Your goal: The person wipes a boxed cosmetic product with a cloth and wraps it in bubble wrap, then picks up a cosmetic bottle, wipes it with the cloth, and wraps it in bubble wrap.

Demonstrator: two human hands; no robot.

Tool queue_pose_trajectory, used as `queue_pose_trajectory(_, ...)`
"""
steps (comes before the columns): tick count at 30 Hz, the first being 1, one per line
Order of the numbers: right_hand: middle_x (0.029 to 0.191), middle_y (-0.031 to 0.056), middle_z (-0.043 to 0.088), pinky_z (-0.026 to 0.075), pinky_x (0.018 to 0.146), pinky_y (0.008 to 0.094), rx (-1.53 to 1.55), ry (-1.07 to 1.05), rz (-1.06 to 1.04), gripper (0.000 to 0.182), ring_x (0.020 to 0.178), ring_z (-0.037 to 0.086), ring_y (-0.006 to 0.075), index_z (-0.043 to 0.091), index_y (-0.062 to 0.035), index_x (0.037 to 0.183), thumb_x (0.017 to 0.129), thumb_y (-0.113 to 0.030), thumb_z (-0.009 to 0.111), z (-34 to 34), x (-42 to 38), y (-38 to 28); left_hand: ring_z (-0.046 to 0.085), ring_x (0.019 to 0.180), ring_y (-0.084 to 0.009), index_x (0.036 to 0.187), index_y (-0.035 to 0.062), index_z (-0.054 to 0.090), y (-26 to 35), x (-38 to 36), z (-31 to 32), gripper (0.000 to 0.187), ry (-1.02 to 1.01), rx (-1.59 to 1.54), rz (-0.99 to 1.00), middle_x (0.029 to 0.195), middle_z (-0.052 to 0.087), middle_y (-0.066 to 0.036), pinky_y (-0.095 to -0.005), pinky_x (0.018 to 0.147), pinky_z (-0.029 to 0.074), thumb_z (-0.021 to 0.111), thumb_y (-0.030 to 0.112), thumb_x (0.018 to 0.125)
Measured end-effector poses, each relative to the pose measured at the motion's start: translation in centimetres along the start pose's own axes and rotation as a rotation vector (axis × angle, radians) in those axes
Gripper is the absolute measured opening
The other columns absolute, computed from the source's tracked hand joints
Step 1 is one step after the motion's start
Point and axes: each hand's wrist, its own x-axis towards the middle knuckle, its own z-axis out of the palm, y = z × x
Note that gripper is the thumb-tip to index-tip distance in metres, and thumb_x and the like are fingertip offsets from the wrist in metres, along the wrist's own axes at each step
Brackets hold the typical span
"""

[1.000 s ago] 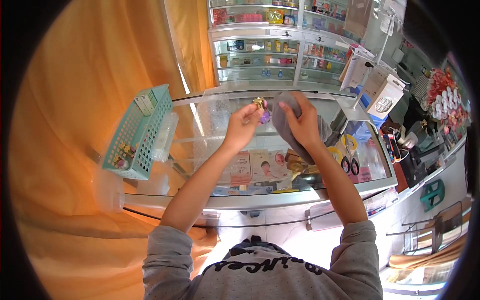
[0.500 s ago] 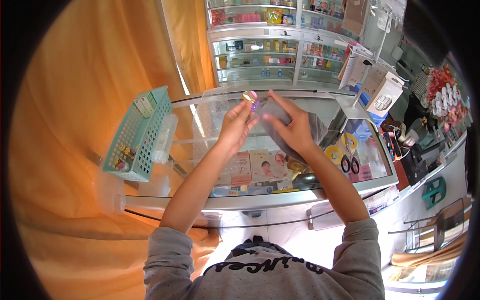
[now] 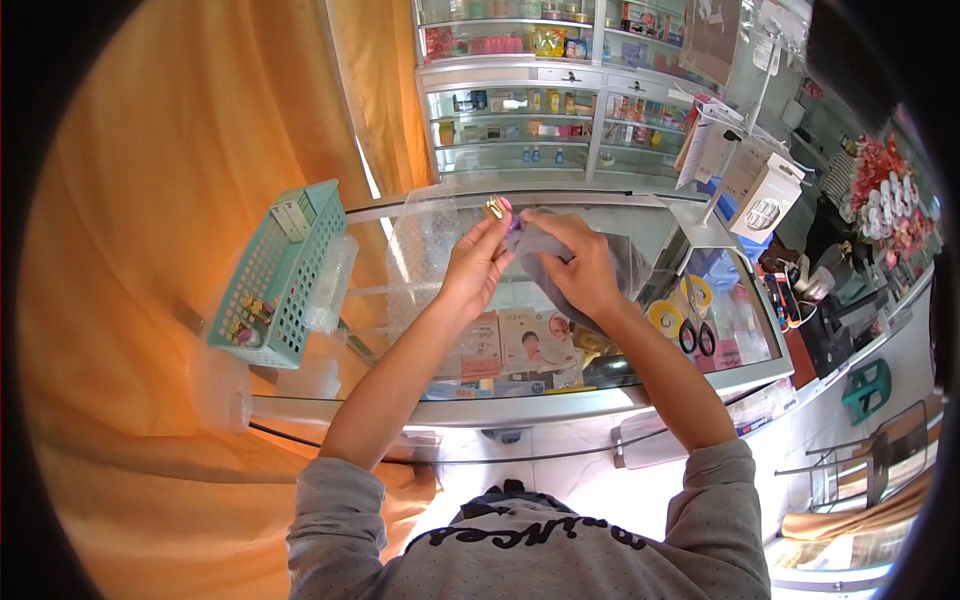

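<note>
My left hand (image 3: 475,268) is pinched around a small shiny item (image 3: 496,207) with a gold part and pink beside it; its exact kind is too small to tell. A purple bit shows just right of it, between the hands. My right hand (image 3: 585,272) is closed on a thin, see-through grey bag (image 3: 628,268), with thumb and forefinger near the purple bit. The bag hangs below and to the right of that hand. Both hands are above the glass counter (image 3: 480,407), close together. Part of the bag is hidden behind my right hand.
A green basket (image 3: 292,290) with small boxes and gold-topped items stands left, beside bubble wrap (image 3: 408,240). Black-handled scissors (image 3: 697,338) and yellow tape rolls (image 3: 664,318) are at right. A white box (image 3: 765,200) hangs on a stand. Stocked shelves (image 3: 510,115) are behind.
The small gold item and both hands have shifted slightly down in view. My right forefinger has come down closer to the left fingertips. Both hands keep their hold.
</note>
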Motion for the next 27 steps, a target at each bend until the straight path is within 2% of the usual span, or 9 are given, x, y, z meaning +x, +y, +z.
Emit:
queue_pose_trajectory(6,0.108,0.0146,0.063,0.048,0.084,0.0323,0.41,0.327,0.264,0.029,0.096,0.062,0.0299,0.061,-0.0015,0.1,0.072,-0.002,0.071,-0.3,0.8,0.3,0.055,0.099,-0.0093,0.117,0.0105,0.055,-0.1,0.2,-0.1,0.031,-0.064,-0.074,-0.035,0.107,0.058,0.001,-0.0302,0.09,0.046,0.062,0.025,0.091)
queue_pose_trajectory(8,0.101,0.0143,0.065,0.049,0.078,0.0307,0.07,0.23,-0.073,0.022,0.087,0.065,0.0263,0.061,0.0003,0.091,0.074,-0.006,0.072,-0.5,0.9,0.2,0.055,0.099,-0.0103,0.118,0.0111,0.055,-0.3,-0.1,0.0,0.031,-0.048,-0.055,-0.034,0.108,0.058,0.001,-0.0314,0.091,0.046,0.061,0.025,0.091)
queue_pose_trajectory(9,0.101,0.0143,0.065,0.049,0.078,0.0307,0.07,0.231,-0.074,0.022,0.087,0.065,0.0263,0.061,0.0003,0.091,0.074,-0.006,0.072,-0.5,0.8,0.2,0.054,0.097,-0.0097,0.119,0.0113,0.054,-0.2,-0.7,0.3,0.031,-0.072,-0.003,-0.022,0.107,0.057,0.002,-0.0308,0.09,0.046,0.059,0.025,0.092)
queue_pose_trajectory(15,0.097,0.0147,0.066,0.049,0.076,0.031,0.172,0.162,0.357,0.023,0.085,0.064,0.0256,0.063,0.0017,0.094,0.076,-0.01,0.071,-0.9,0.6,0.4,0.053,0.093,-0.0075,0.117,0.0114,0.055,-0.1,-0.1,-0.1,0.027,-0.091,0.052,-0.013,0.106,0.058,0.002,-0.028,0.086,0.047,0.055,0.026,0.094)
queue_pose_trajectory(18,0.091,0.0156,0.066,0.049,0.072,0.0313,0.238,0.284,0.335,0.025,0.08,0.065,0.0263,0.063,0.002,0.097,0.078,-0.011,0.07,-0.6,0.7,0.8,0.053,0.093,-0.0074,0.116,0.011,0.056,-0.4,0.3,-0.1,0.025,-0.115,0.091,0.022,0.105,0.058,0.002,-0.0285,0.088,0.047,0.054,0.025,0.095)
queue_pose_trajectory(20,0.084,0.0157,0.067,0.049,0.07,0.0304,0.083,0.239,-0.074,0.023,0.075,0.065,0.0238,0.063,0.0021,0.097,0.079,-0.011,0.069,0.2,0.9,0.4,0.054,0.093,-0.0076,0.115,0.0105,0.056,-0.6,0.4,-0.6,0.025,-0.112,0.164,0.035,0.105,0.058,0.002,-0.0296,0.092,0.047,0.054,0.025,0.095)
queue_pose_trajectory(21,0.084,0.0157,0.067,0.049,0.07,0.0304,0.084,0.24,-0.072,0.023,0.075,0.065,0.0238,0.063,0.0021,0.097,0.079,-0.011,0.069,0.1,0.8,0.6,0.054,0.093,-0.0076,0.115,0.0099,0.055,-0.7,0.4,-0.6,0.025,-0.109,0.175,0.019,0.105,0.059,0.001,-0.0299,0.093,0.047,0.054,0.025,0.095)
queue_pose_trajectory(25,0.094,0.0175,0.066,0.049,0.077,0.0322,0.128,0.169,0.278,0.027,0.085,0.065,0.028,0.062,0.0027,0.101,0.079,-0.011,0.069,-0.9,0.6,0.9,0.053,0.105,-0.0111,0.119,0.006,0.053,-0.3,0.4,-0.6,0.033,-0.143,0.079,0.024,0.112,0.057,-0.001,-0.0313,0.094,0.044,0.056,0.027,0.094)
queue_pose_trajectory(27,0.099,0.0181,0.065,0.049,0.08,0.0333,0.165,0.2,0.388,0.029,0.089,0.064,0.0308,0.061,0.0027,0.103,0.079,-0.011,0.069,-1.2,0.6,0.6,0.055,0.098,-0.0093,0.115,0.0074,0.054,0.2,0.1,-0.1,0.029,-0.137,0.072,0.033,0.107,0.058,-0.001,-0.0287,0.09,0.047,0.056,0.027,0.094)
